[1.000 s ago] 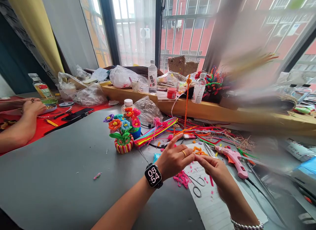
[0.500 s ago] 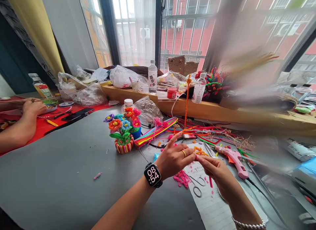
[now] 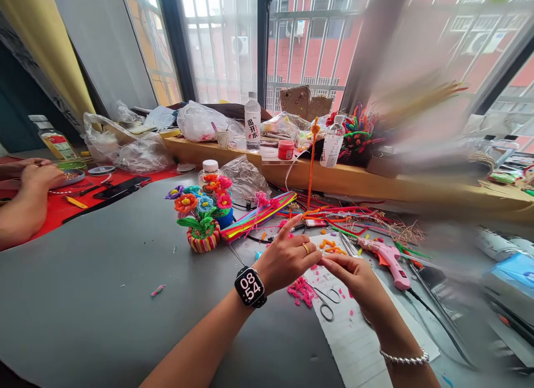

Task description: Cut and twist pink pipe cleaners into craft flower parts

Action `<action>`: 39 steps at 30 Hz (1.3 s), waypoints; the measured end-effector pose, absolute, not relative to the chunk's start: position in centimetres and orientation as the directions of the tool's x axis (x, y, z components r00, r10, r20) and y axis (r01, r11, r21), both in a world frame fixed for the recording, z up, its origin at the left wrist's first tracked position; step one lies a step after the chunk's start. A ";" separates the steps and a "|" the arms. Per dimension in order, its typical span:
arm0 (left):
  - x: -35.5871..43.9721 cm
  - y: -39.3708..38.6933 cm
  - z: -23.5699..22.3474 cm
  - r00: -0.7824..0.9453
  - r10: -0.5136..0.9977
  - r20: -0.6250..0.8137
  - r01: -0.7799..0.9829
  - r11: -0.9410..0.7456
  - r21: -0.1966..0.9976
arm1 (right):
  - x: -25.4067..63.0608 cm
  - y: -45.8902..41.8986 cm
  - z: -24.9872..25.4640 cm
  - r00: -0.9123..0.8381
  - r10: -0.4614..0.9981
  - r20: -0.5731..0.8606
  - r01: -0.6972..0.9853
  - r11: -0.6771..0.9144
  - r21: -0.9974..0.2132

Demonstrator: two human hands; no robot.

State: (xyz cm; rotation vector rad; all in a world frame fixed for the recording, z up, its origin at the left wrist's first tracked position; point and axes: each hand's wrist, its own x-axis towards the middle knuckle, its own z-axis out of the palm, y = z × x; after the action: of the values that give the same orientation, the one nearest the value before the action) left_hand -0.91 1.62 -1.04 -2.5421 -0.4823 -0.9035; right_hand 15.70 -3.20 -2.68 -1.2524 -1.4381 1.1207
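My left hand (image 3: 290, 256), with a watch and a ring, pinches at its fingertips while its index finger points forward. Its tips meet those of my right hand (image 3: 350, 274), also closed in a pinch. Whatever lies between them is too small and covered to make out. Below the hands are small scissors (image 3: 326, 309), pink fuzzy clippings (image 3: 301, 292) and a lined paper sheet (image 3: 354, 343). Orange fuzzy pieces (image 3: 331, 246) lie on the paper just beyond. An upright orange pipe cleaner (image 3: 311, 165) rises behind my left index finger.
Pipe-cleaner flowers in a striped pot (image 3: 203, 238) stand left of my hands, beside bundled colourful pipe cleaners (image 3: 267, 213). A pink glue gun (image 3: 387, 259) with its cable lies right. Water bottles (image 3: 252, 124) line the wooden ledge. Another person's hand (image 3: 39, 175) is at far left.
The view has shifted slightly, so most things sit a little further left and higher. My fingertips have drawn closer together, and the red bit seen between them is now covered.
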 end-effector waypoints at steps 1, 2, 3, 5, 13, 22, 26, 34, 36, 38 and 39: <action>-0.9 1.7 -1.1 0.736 0.192 0.649 0.443 -0.861 -0.248 | 15.7 -3.2 -2.8 -0.089 0.993 0.074 0.200 0.091 -0.975; -0.9 1.7 -1.1 0.738 0.197 0.645 0.444 -0.862 -0.244 | 15.7 -3.1 -2.9 -0.088 0.993 0.084 0.216 0.101 -0.971; -0.9 1.8 -1.1 0.740 0.202 0.641 0.444 -0.863 -0.240 | 15.7 -3.1 -3.0 -0.082 0.993 0.090 0.227 0.106 -0.968; -1.0 1.9 -1.1 0.741 0.213 0.637 0.447 -0.864 -0.230 | 15.7 -3.0 -3.2 -0.070 0.993 0.095 0.233 0.109 -0.966; -1.0 1.9 -1.2 0.747 0.232 0.623 0.448 -0.868 -0.214 | 15.6 -3.2 -3.0 -0.098 0.993 0.073 0.233 0.094 -0.968; -1.0 2.0 -1.3 0.768 0.244 0.592 0.455 -0.858 -0.238 | 15.3 -3.0 -3.3 -0.072 0.986 0.148 0.358 0.165 -0.919; -0.9 2.1 -1.6 0.774 0.272 0.572 0.466 -0.856 -0.223 | 15.0 -3.1 -3.4 -0.051 0.975 0.214 0.469 0.213 -0.857; -1.1 2.5 -1.9 0.766 0.355 0.537 0.483 -0.868 -0.115 | 14.9 -3.1 -3.9 -0.082 0.931 0.355 0.670 0.315 -0.672; -1.2 2.5 -1.9 0.761 0.383 0.523 0.489 -0.869 -0.075 | 14.9 -3.0 -4.0 -0.103 0.913 0.395 0.705 0.347 -0.619; -1.2 2.4 -1.8 0.757 0.415 0.504 0.496 -0.867 -0.032 | 14.8 -3.0 -4.1 -0.116 0.893 0.435 0.739 0.371 -0.563; -1.2 2.4 -1.8 0.754 0.431 0.496 0.501 -0.865 -0.010 | 14.8 -3.0 -4.2 -0.118 0.883 0.454 0.758 0.376 -0.534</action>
State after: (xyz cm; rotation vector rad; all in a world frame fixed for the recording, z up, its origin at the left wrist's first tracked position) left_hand -1.22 2.42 -1.76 -2.8073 -0.7506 -0.7403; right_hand 14.79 -3.04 -4.16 -1.4175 -1.9072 0.2189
